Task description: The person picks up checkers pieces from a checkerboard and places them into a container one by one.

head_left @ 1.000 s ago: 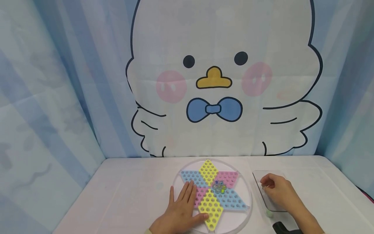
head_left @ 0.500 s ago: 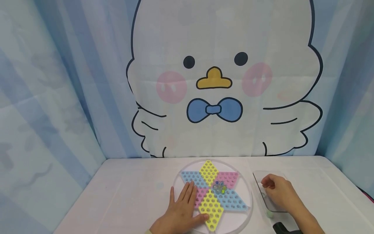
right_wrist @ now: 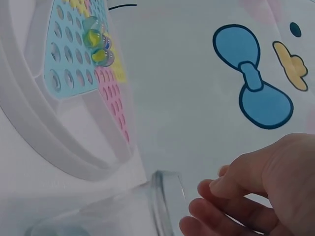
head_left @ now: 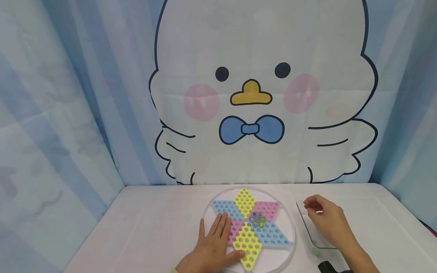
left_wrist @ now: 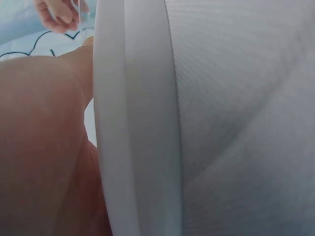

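Observation:
My left hand (head_left: pixel 213 246) lies flat with spread fingers on the near left of a round white Chinese checkers board (head_left: pixel 278 258). Its thumb reaches over the near yellow point. Several glass marbles (head_left: pixel 257 219) cluster just right of the star's centre, seen closer as yellow and clear marbles (right_wrist: pixel 96 44) in the right wrist view. Right of the board is a clear plastic box (head_left: pixel 322 240), its rim (right_wrist: pixel 160 201) showing near my fingertips. My right hand (head_left: pixel 327 220) hovers over the box with loosely bent fingers; nothing shows between them.
A pale green round thing (head_left: pixel 315 250) shows at the box's near left corner. Below my right wrist is a black object (head_left: pixel 326 267). A curtain (head_left: pixel 250 159) printed with a cartoon bird hangs behind the white table (head_left: pixel 143 227).
My right hand has lifted slightly from the box, and its thumb and fingers have loosened. My left hand stays on the board. The marbles have kept their place.

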